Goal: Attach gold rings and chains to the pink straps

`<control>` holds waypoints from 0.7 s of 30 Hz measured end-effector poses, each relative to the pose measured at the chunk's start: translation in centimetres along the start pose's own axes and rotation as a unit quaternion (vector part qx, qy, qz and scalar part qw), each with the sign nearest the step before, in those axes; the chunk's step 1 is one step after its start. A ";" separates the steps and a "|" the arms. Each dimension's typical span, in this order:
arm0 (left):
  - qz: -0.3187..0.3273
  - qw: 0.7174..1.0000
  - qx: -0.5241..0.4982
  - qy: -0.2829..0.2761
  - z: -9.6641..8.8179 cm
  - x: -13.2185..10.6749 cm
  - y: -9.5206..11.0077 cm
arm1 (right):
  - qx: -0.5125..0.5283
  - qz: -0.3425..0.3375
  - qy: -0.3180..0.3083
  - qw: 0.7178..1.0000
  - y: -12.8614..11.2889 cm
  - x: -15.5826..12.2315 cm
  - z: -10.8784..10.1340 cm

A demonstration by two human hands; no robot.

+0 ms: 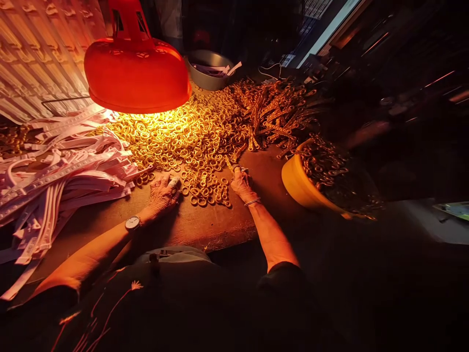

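Worktop: one brown wooden worktop (216, 230), warmly lit near the lamp, its near edge running in front of the person's body.
Wall: one pale corrugated panel (40, 58), rising beyond the far left corner.
Far left: one heap of flat white perforated plastic strips (62, 176), too many to count, spilling over the left edge.
Left hand: one left hand (161, 198), with one round-faced wristwatch (132, 223) on a dark strap at the wrist. Its fingers curl down over one small pale piece (174, 182); whether they grip it, I cannot tell.
Lamp: one glowing red-orange dome lamp shade (135, 73), hanging above the far edge.
Centre: one wide spread of small gold rings (176, 142), far too many to count, lying just ahead of both hands.
Right hand: one right hand (242, 185), with one thin metal bangle (252, 201) on the wrist. Its fingers are pinched closed on one narrow gold strip (230, 164), touching the spread's right side.
Far edge: one grey metal bowl (207, 71), holding several pale strips, beyond the rings.
Right of centre: one tangled mass of gold ringed strips (278, 112), too many to count.
Right edge: one tilted yellow bowl (298, 183), full of dark gold rings.
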State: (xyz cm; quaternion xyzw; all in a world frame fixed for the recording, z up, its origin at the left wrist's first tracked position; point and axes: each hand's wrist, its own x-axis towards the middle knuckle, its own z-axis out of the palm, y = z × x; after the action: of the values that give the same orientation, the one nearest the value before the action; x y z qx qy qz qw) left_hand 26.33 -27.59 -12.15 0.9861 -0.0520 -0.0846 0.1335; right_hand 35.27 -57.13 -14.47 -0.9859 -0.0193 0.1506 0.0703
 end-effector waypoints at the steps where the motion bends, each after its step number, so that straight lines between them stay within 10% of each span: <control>1: -0.004 1.000 0.005 0.002 -0.1 0.2 -0.1 | 0.017 -0.005 0.012 1.000 0.5 0.0 0.3; 10: 0.007 1.000 0.025 0.001 -0.6 2.8 -0.6 | 0.081 0.074 0.269 0.957 6.5 5.0 -1.8; 21: 0.006 1.000 0.013 -0.026 -0.7 4.9 0.2 | 0.099 -0.256 0.032 0.961 -9.0 -6.3 1.8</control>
State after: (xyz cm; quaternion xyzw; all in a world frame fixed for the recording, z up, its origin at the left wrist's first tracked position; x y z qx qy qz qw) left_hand 31.19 -28.25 -12.20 0.9849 -0.0628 -0.1085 0.1195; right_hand 28.53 -48.31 -13.02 -0.9404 -0.2536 0.0970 0.2046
